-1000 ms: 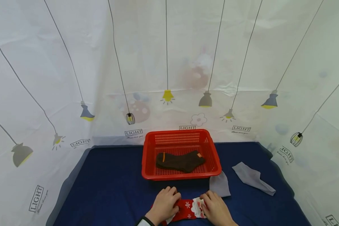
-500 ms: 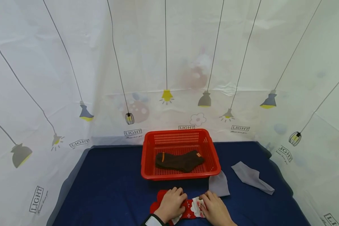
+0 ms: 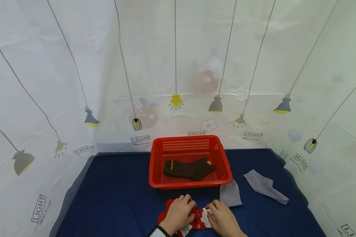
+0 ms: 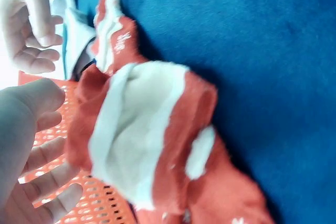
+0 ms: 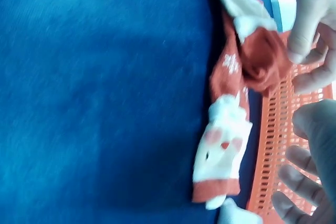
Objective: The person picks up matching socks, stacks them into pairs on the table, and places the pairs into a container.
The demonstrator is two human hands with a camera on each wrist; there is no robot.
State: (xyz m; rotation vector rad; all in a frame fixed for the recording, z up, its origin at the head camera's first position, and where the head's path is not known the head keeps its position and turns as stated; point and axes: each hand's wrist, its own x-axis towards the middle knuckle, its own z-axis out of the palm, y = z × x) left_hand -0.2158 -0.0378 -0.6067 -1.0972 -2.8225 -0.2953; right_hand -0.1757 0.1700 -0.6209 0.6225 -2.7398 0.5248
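A pair of red socks (image 3: 198, 220) with white bands, snowflakes and a printed face (image 5: 223, 145) lies on the blue cloth, part of it folded over and bunched. My left hand (image 3: 179, 212) is over the bunched left part. In the left wrist view, its thumb (image 4: 44, 95) and loosely bent fingers lie beside the folded white band (image 4: 142, 124), pinching nothing. Toward the face end is my right hand (image 3: 222, 217). Its fingers (image 5: 299, 182) are relaxed and apart, with a gap between them and the sock in the right wrist view.
Behind the hands stands a red plastic basket (image 3: 192, 185) holding dark brown socks (image 3: 190, 169). One grey sock (image 3: 230, 195) lies against the basket's right front corner, another grey sock (image 3: 265, 187) farther right. White printed sheets (image 3: 154, 82) hang around the table.
My left hand has shifted right along the red socks, and a bunched red part now shows to its left. My right hand has moved slightly left. The basket and grey socks stay put.
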